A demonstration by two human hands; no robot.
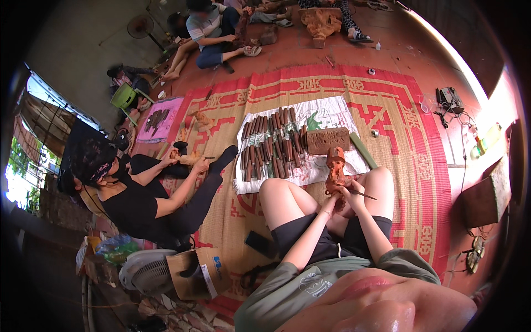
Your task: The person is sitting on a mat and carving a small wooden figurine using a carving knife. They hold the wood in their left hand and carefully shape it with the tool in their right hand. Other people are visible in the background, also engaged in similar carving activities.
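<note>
Between my bent knees a reddish-brown carved wooden figure (336, 166) stands up, its top leaning away from me. My left hand (329, 205) is closed round its lower part. Against its right side my right hand (347, 195) grips a slim carving chisel (364, 195), one end of which sticks out to the right; the end at the wood is too small to make out. Just beyond the figure lies a brown carved wooden block (328, 140). Rows of wooden-handled chisels (271, 144) are spread on a white cloth (332, 108).
A patterned straw mat (412, 160) lies beneath me. At my left, a person (144, 188) works a pale wooden piece. Around us are a phone (260, 243), a cardboard box (199, 274), a grey fan (149, 274), a wooden box (487, 193) and a green strip (363, 150). Others sit at the back.
</note>
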